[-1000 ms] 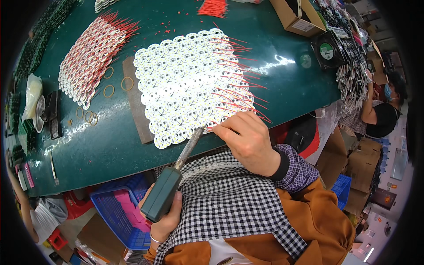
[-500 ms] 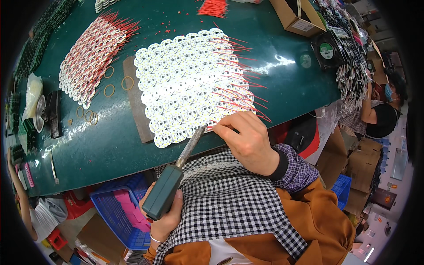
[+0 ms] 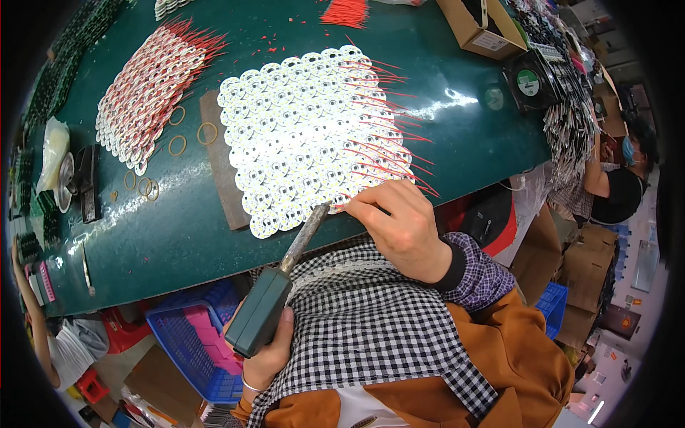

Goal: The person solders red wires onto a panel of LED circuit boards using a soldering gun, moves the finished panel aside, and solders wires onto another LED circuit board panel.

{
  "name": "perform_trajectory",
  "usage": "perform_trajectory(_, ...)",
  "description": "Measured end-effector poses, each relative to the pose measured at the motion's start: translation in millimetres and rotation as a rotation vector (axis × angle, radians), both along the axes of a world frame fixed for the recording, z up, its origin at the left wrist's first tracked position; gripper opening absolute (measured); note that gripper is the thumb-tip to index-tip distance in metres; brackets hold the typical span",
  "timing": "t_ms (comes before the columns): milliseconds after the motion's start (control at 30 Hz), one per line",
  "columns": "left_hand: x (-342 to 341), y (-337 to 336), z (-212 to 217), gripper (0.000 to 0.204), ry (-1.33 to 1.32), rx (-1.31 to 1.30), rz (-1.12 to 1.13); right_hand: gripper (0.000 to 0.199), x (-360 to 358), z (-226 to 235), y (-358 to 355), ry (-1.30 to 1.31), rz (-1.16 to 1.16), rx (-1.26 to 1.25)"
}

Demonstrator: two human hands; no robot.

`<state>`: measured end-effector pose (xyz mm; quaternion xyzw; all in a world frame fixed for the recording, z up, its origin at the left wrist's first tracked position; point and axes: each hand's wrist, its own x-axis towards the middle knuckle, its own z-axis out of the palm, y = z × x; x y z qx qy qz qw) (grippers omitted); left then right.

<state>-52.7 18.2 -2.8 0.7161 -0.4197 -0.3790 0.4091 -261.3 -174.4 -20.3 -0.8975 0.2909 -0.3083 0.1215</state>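
Observation:
A panel of joined round white circuit boards lies on the green table, with thin red wires sticking out along its right side. My left hand is wrapped round the dark green handle of a soldering iron. The iron slants up and to the right, its tip over the panel's near edge. Beside that tip, my right hand is pinched on a red wire, mostly hidden by the fingers. Whether tip and wire touch is too small to tell.
Under the panel's left side lies a brown board. A second panel with red wires rests at the far left, near rubber bands. Further off are a red wire bundle, a cardboard box and a black round-faced device.
The soldering iron has shifted slightly left with my left hand, its tip now a little further from my right fingertips. My right hand has hardly moved.

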Motion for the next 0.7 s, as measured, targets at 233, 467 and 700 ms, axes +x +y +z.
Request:
perform_trajectory(233,2.3,-1.5,1.0,0.034,-0.039,-0.004,-0.061,0.017,0.7,-0.4,0.9,0.029,0.002,0.0)
perform_trajectory(467,1.2,1.0,-2.3,0.033,-0.02,0.03,-0.048,0.018,0.9,-0.5,1.5,0.033,0.008,0.009)
perform_trajectory(700,-0.4,-0.6,0.3,0.03,-0.036,-0.048,-0.029,0.018,-1.0,2.3,1.3,0.033,0.024,0.016)
